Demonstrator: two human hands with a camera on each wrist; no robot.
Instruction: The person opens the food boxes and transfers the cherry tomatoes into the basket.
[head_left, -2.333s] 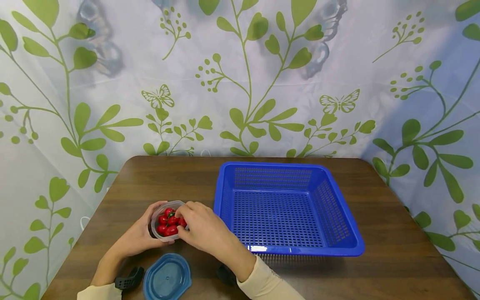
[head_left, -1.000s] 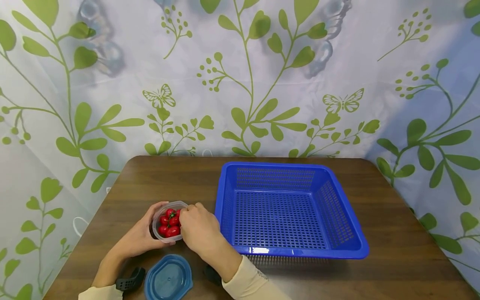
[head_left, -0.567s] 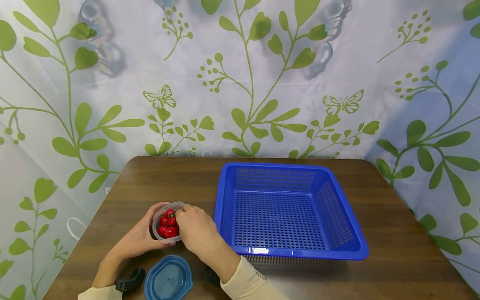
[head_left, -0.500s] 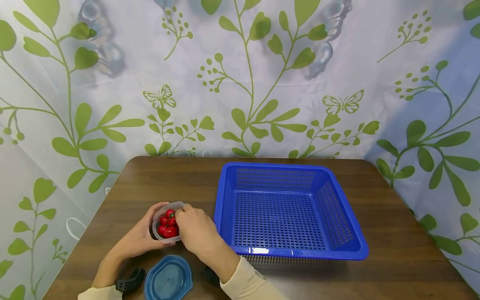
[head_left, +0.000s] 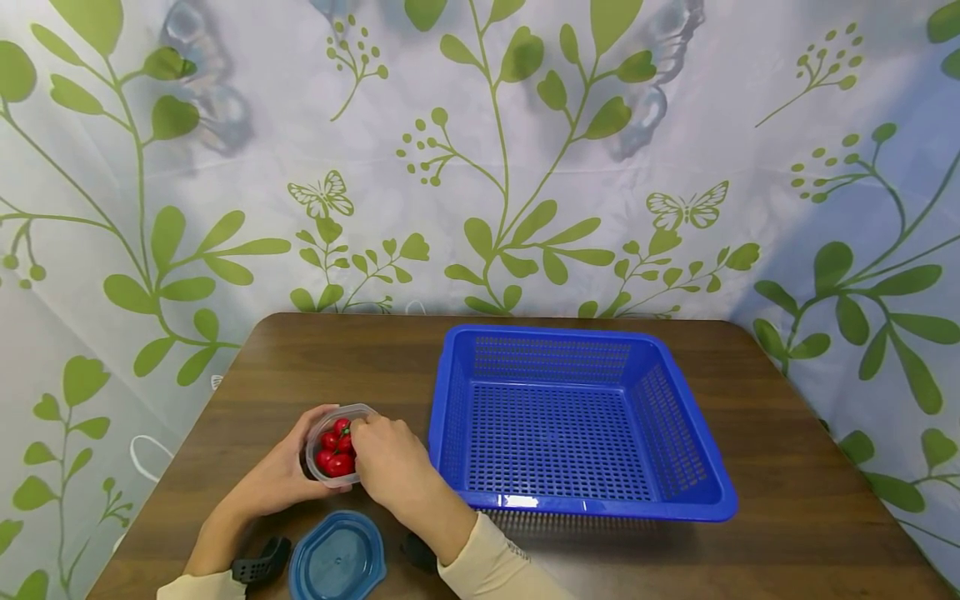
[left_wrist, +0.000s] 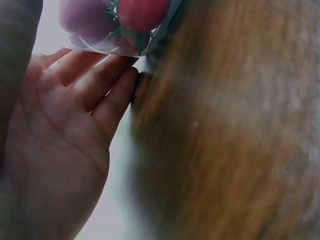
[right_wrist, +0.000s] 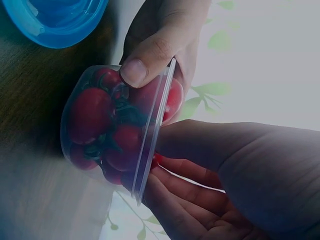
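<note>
left of the basket (head_left: 600,507), left hand (head_left: 277,477) is holding a tub (head_left: 347,411) (tomatoes (head_left: 339,464) inside); right hand (head_left: 393,462) is covering its basket-side edge.

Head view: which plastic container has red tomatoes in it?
The small clear plastic tub, left of the large blue perforated plastic basket, which holds none.

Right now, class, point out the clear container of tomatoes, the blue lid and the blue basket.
Clear container (right_wrist: 158,107), right wrist view: its rim.
Blue lid (head_left: 336,557), head view: its middle.
Blue basket (head_left: 555,437), head view: its perforated floor.

A brown wood-grain table (head_left: 360,358) carries a blue basket (head_left: 600,506) — and, left of it, a blue lid (head_left: 336,557).
</note>
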